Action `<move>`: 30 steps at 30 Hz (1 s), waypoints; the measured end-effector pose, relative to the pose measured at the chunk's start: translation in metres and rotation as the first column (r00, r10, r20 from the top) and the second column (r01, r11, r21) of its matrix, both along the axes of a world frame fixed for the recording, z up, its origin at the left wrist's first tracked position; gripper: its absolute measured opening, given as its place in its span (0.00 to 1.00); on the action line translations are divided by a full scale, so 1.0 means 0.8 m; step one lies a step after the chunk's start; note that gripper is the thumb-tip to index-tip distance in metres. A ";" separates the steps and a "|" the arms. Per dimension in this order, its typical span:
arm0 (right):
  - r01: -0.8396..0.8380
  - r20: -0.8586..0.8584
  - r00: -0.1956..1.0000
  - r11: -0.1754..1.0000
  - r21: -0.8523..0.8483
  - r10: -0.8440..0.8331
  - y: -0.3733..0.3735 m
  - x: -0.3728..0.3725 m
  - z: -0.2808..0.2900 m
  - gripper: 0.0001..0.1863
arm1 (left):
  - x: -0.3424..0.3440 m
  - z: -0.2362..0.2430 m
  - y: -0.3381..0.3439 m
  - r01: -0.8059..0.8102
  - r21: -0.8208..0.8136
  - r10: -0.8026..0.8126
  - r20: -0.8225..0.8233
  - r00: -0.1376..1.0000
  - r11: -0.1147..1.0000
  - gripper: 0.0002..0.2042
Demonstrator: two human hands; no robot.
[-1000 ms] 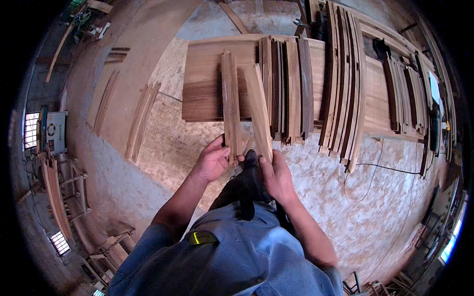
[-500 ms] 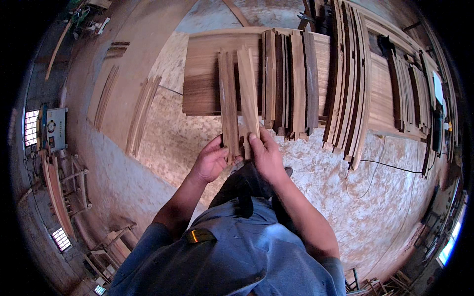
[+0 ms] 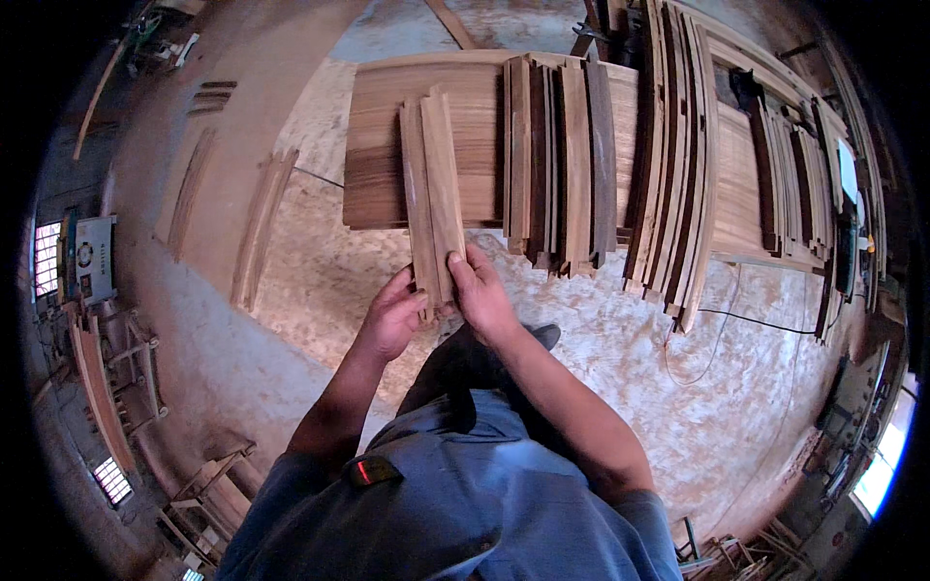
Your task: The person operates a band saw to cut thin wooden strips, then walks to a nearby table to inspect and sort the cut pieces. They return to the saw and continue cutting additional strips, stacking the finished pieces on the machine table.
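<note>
Two wooden strips are extending side by side from the hands, left of centre in the frame. The left hand is gripping the lower end of the left strip narrowly, with fingers curling around it. The right hand is holding the right strip near its lower end, the thumb lying on the upper face and the fingers passing behind the outer edge. The opposing grips are probably pressing the long edges together and supporting the strips against tipping. The far ends are overlapping a broad wooden board at upper centre; whether they are resting on it cannot be told. On that board, a row of shorter strips is lying right of the held pair, and longer strips are lying farther right, apparently parallel for orderly sorting by length
</note>
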State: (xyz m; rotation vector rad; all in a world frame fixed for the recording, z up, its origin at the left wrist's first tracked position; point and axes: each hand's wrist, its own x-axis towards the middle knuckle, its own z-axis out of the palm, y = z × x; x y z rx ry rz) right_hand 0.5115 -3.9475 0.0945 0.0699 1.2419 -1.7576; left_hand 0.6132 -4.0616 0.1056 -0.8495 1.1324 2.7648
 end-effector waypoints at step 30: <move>-0.118 -0.230 0.962 0.984 0.132 0.146 -0.017 0.000 -0.032 0.29 | -0.011 -0.054 -0.004 -0.090 -0.361 0.163 0.177 0.971 0.928 0.20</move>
